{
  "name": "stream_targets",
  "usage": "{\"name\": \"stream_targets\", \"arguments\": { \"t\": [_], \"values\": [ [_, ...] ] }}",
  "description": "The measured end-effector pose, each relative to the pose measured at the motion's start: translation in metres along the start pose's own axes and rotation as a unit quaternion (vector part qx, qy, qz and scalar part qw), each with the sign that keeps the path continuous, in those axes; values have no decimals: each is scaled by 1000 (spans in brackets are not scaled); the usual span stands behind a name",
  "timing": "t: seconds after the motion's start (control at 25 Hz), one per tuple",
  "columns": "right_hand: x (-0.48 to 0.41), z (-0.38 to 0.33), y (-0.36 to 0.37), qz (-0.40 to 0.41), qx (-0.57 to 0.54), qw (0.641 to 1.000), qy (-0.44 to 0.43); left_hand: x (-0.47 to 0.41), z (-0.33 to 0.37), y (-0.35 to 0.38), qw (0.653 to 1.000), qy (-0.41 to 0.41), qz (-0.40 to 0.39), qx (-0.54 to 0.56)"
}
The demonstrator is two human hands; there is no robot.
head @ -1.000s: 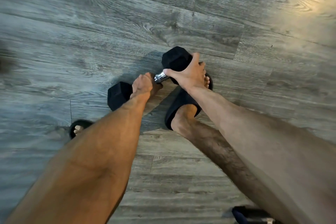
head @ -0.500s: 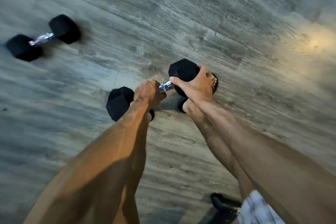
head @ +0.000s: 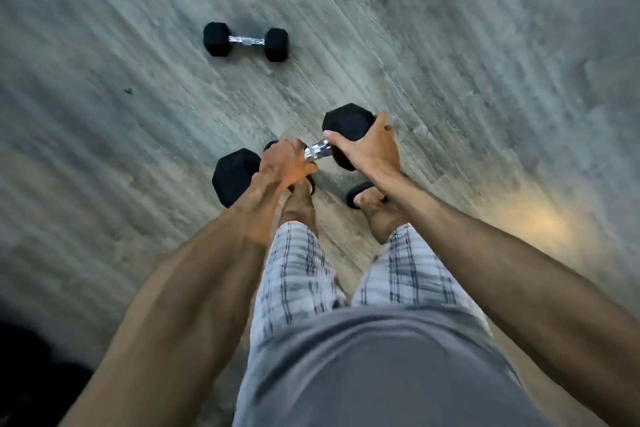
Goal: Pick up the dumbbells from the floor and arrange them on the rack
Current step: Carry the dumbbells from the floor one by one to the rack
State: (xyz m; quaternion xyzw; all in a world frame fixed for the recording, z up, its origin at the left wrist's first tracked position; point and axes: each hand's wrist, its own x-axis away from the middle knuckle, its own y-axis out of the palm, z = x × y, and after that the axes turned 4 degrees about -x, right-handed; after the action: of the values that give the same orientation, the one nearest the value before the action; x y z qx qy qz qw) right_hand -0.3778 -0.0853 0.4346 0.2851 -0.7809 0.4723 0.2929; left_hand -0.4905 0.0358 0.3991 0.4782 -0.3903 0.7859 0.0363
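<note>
Two hands carry one dumbbell (head: 317, 152) over the feet: the left hand (head: 284, 163) clenches its handle and the right hand (head: 367, 149) grips the 1 o'clock head. A second dumbbell (head: 246, 42) lies at 11 o'clock with open floor (head: 485, 45) around it. Half a second ago it sat at 10 o'clock, by the edge.

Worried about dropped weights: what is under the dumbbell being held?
Below the held dumbbell lie the grey floor and the person's feet in black sandals. The left hand and dumbbell cover most of the left foot's toes.

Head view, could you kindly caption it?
Left hand grips dumbbell handle, right hand its head; second dumbbell lies beyond.
</note>
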Motion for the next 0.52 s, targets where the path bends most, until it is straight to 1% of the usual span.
{"name": "stream_targets", "arguments": {
  "t": [0.12, 0.24, 0.32, 0.44, 0.52],
  "values": [
    [32, -53, 8, -10, 48, 998, -43, 35, -35, -27, 998, -21, 17, 56],
    [58, -108, 35, -24, 104, 989, -99, 58, -86, -46, 990, -58, 31, 125],
    [71, -143, 57, -39, 144, 980, -132, 69, -116, -53, 979, -90, 49, 177],
    [83, -185, 88, -65, 202, 962, -173, 84, -155, -59, 966, -130, 63, 215],
    [90, -214, 113, -82, 228, 946, -215, 92, -182, -64, 951, -164, 77, 250]
  ]
}}
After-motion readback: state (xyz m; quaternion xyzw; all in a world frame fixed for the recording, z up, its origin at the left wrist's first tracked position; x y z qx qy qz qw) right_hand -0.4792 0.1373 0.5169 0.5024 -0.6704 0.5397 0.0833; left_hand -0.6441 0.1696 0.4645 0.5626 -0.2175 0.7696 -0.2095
